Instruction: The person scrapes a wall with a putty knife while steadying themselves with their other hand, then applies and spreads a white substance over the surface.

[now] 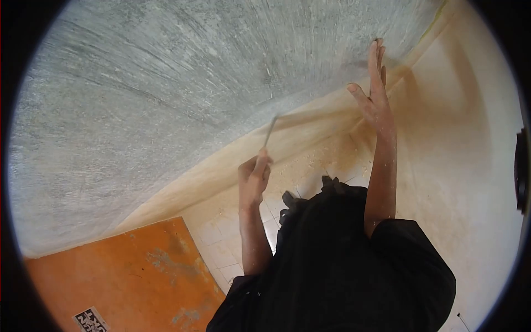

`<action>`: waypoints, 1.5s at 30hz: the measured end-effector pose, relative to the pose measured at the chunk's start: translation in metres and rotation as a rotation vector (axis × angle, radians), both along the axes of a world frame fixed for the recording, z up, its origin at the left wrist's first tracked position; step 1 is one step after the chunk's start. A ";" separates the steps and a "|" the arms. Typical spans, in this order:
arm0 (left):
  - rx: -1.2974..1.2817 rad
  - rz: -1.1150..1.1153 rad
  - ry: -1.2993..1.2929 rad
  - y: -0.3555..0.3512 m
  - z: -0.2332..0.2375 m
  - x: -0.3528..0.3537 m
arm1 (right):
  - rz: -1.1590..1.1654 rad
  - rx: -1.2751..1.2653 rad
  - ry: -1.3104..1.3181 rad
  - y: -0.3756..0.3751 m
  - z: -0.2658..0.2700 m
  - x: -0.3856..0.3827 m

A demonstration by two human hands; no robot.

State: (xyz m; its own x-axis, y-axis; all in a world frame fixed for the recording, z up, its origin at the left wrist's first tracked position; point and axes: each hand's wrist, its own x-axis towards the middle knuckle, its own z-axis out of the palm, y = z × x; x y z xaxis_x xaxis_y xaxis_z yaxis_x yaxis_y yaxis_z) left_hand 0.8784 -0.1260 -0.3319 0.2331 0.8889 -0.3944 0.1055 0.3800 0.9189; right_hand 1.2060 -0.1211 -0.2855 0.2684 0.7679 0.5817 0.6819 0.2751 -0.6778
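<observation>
My left hand point(253, 176) is closed around a thin, flat tool point(270, 130) whose blade tip rests on the wall, right where the grey scraped surface point(166, 94) meets the cream painted band point(221, 166). My right hand point(376, 94) is raised higher, fingers straight and apart. Its fingertips lie against the grey wall near the corner, and it holds nothing. My black shirt point(343, 265) fills the lower middle of the view.
An orange board point(133, 276) with worn grey patches and a small black-and-white sticker point(91, 320) lies at the lower left. White floor tiles point(227, 243) carry pale scrapings and dust. A cream side wall point(470, 155) with brownish stains closes the corner on the right.
</observation>
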 end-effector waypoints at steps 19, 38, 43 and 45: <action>-0.022 -0.003 -0.006 0.002 0.010 0.007 | -0.266 0.114 -0.062 0.030 -0.023 0.041; -0.072 0.034 -0.005 -0.004 0.013 0.023 | -0.160 -0.016 -0.102 0.033 -0.029 0.053; -0.063 -0.026 -0.096 -0.003 0.011 0.041 | -0.153 -0.012 -0.111 0.034 -0.032 0.056; -0.089 0.025 -0.130 -0.006 0.006 0.022 | -0.163 -0.016 -0.125 0.034 -0.033 0.055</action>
State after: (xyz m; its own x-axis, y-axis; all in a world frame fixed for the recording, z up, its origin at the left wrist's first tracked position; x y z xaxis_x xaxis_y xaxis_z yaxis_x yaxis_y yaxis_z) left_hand 0.9006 -0.1316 -0.3263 0.2658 0.8581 -0.4394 -0.0223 0.4612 0.8870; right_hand 1.2615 -0.0872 -0.3187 0.3166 0.7298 0.6059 0.7953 0.1439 -0.5889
